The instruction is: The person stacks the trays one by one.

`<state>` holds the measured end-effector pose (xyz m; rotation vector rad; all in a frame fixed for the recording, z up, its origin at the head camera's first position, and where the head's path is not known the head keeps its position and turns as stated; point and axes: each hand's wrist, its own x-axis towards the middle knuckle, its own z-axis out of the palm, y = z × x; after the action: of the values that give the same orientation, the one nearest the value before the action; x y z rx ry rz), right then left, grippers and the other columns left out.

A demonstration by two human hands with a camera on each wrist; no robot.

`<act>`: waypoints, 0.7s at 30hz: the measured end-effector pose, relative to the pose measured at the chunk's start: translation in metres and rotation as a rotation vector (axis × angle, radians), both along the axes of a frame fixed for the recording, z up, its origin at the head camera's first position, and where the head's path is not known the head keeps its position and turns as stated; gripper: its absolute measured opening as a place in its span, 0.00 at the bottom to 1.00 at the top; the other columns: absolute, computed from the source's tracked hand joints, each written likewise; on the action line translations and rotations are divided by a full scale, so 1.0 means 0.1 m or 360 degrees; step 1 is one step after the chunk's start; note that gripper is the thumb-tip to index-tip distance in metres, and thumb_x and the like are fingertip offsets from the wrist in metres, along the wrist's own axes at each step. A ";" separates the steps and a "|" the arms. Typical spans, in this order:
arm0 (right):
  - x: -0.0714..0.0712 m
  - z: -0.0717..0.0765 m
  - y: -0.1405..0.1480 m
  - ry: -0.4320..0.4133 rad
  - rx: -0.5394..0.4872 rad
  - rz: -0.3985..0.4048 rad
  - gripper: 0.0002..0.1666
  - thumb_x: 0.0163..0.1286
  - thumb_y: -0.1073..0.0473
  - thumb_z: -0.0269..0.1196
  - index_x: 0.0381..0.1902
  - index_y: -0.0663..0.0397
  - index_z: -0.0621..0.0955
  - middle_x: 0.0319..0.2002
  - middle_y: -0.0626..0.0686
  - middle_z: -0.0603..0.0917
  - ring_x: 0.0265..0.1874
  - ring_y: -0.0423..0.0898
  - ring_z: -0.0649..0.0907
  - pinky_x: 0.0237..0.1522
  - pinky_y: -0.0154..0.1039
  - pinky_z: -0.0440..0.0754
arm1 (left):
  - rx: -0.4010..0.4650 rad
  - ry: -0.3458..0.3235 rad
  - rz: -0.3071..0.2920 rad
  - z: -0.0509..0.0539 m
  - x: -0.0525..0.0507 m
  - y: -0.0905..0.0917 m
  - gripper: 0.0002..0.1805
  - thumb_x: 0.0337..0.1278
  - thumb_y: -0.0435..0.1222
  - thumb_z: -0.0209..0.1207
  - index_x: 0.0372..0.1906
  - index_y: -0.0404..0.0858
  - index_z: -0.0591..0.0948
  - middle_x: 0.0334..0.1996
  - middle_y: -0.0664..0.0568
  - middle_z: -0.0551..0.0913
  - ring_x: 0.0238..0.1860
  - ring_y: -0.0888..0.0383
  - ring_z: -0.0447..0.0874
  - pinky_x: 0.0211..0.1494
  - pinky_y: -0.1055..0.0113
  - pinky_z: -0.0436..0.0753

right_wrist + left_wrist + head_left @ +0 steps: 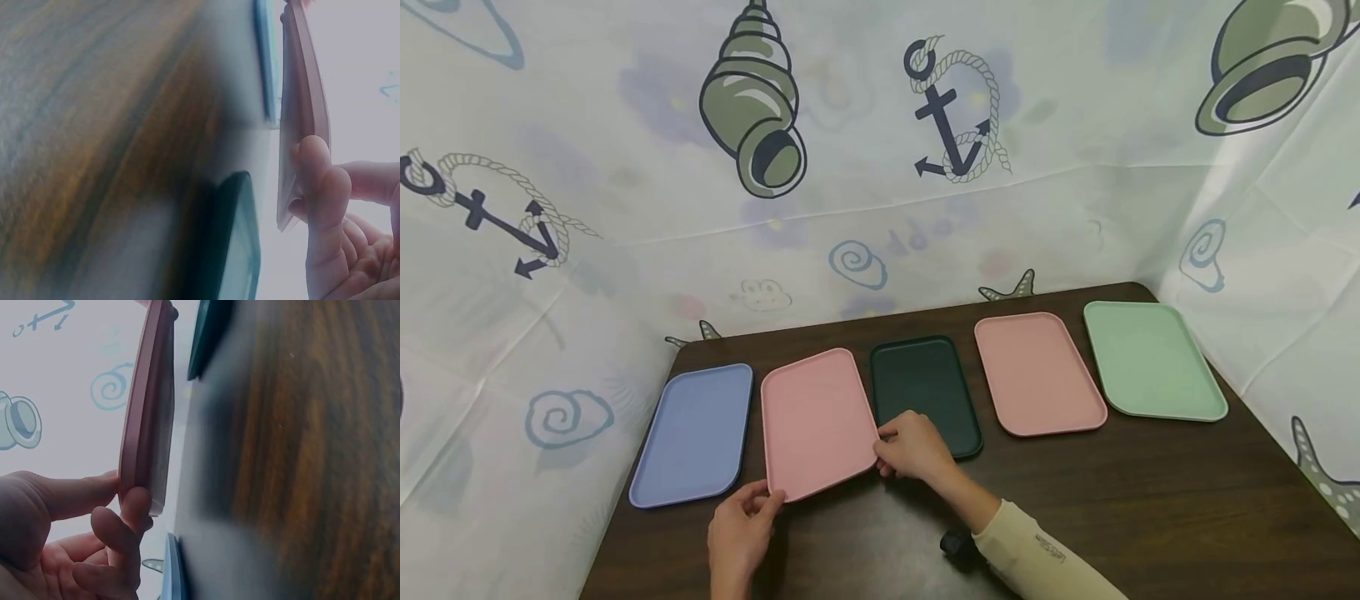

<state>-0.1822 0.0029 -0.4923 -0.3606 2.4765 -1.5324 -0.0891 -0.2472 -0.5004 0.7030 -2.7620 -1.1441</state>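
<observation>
A pink tray (820,423), second from the left in the head view, is pinched by both hands and tilted a little. My left hand (741,533) grips its near left corner, thumb on top and fingers beneath. At its near right corner, my right hand (913,450) pinches the edge. Both wrist views show the tray (145,406) (303,94) raised off the dark wood, with the left hand (81,537) and right hand (350,231) holding its rim. Beside it on the right, a dark green tray (925,392) lies partly behind my right hand.
On the brown table (1112,508) a blue tray (694,437) lies at the left, another pink tray (1040,373) and a light green tray (1153,360) at the right. A small black object (957,543) sits by my right sleeve. Patterned cloth (880,167) surrounds the table's back and sides.
</observation>
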 end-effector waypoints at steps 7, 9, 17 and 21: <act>0.01 0.10 0.15 -0.0094 -0.0051 -0.0032 0.19 0.61 0.65 0.61 0.50 0.68 0.84 0.16 0.46 0.84 0.16 0.46 0.85 0.15 0.35 0.78 | 0.0118 0.0173 -0.0012 0.07 -0.03 0.12 0.21 0.58 0.42 0.67 0.52 0.33 0.83 0.26 0.52 0.86 0.17 0.59 0.78 0.26 0.67 0.73; 0.00 0.13 0.20 -0.0108 -0.0047 -0.0053 0.20 0.61 0.64 0.61 0.51 0.67 0.83 0.16 0.46 0.84 0.16 0.46 0.85 0.15 0.34 0.78 | 0.0132 0.0209 -0.0030 0.09 -0.05 0.16 0.21 0.58 0.42 0.67 0.51 0.33 0.83 0.26 0.52 0.86 0.17 0.59 0.77 0.25 0.67 0.73; -0.04 0.22 0.40 -0.0131 -0.0096 -0.0125 0.20 0.62 0.64 0.62 0.52 0.67 0.83 0.18 0.48 0.85 0.17 0.45 0.85 0.16 0.34 0.78 | 0.0250 0.0341 -0.0095 0.15 -0.17 0.31 0.18 0.56 0.39 0.69 0.49 0.34 0.84 0.26 0.50 0.85 0.16 0.62 0.70 0.23 0.68 0.69; -0.05 0.24 0.52 -0.0140 -0.0087 -0.0176 0.20 0.61 0.64 0.63 0.51 0.65 0.84 0.18 0.48 0.85 0.17 0.45 0.85 0.17 0.35 0.80 | 0.0429 0.0353 -0.0130 0.15 -0.20 0.40 0.17 0.55 0.36 0.69 0.49 0.33 0.82 0.26 0.45 0.85 0.15 0.62 0.71 0.21 0.70 0.71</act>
<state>-0.1872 0.0552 -0.4680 -0.1634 2.4277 -1.6237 -0.1095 -0.2069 -0.4852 0.4532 -2.5001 -1.5288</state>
